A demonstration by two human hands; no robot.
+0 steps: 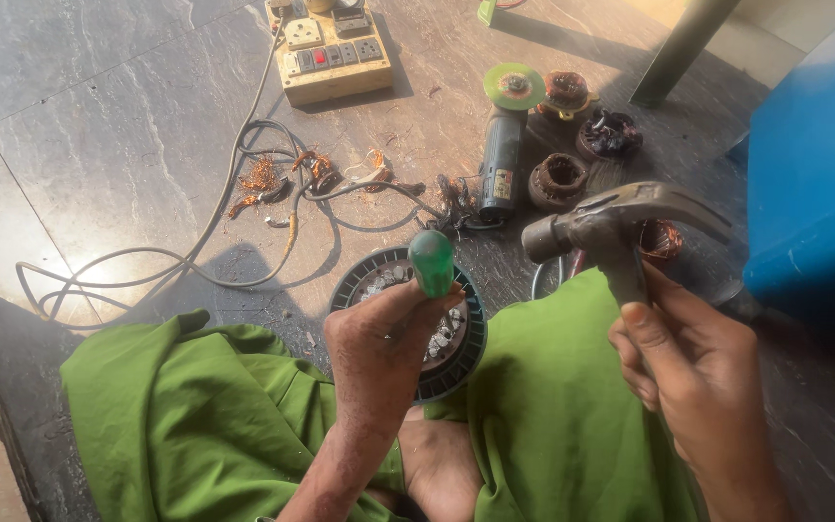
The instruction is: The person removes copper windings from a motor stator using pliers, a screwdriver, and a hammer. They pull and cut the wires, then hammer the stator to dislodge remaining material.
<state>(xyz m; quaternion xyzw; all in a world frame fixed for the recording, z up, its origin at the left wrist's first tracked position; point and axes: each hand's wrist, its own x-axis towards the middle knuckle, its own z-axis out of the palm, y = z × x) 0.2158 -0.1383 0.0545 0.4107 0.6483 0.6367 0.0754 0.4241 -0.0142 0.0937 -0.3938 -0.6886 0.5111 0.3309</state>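
1. Here, at the far left, a grey cable [147, 256] lies in loops across the stone floor [99, 126] and runs up to a yellow socket box [332, 58]. Scraps of copper wire [263, 179] lie near the cable, so some winding looks already stripped out.
2. Next, the left hand [379, 348] is closed in a fist around a tool with a green handle [432, 261], probably a screwdriver or chisel. It stands upright with its tip down inside the round motor part [456, 362], though the tip itself is hidden by the hand.
3. The motor part sits on the floor between the knees, against the green cloth [553, 406] of the person's clothing. It acts as the only container-like thing here: a dark ribbed ring holding pale metal pieces that are still seated inside, so that job seems unfinished.
4. Behind it lies an angle grinder [504, 145] with a green disc.
5. Beside the grinder sit several round coils [561, 179], some with copper still wound in them.
6. Finally, the right hand [698, 377] is wrapped tight around the shaft of a hammer [611, 222], held raised just right of the green handle, not touching it.
7. A blue bin [814, 174] stands at the right edge; its contents are out of view.
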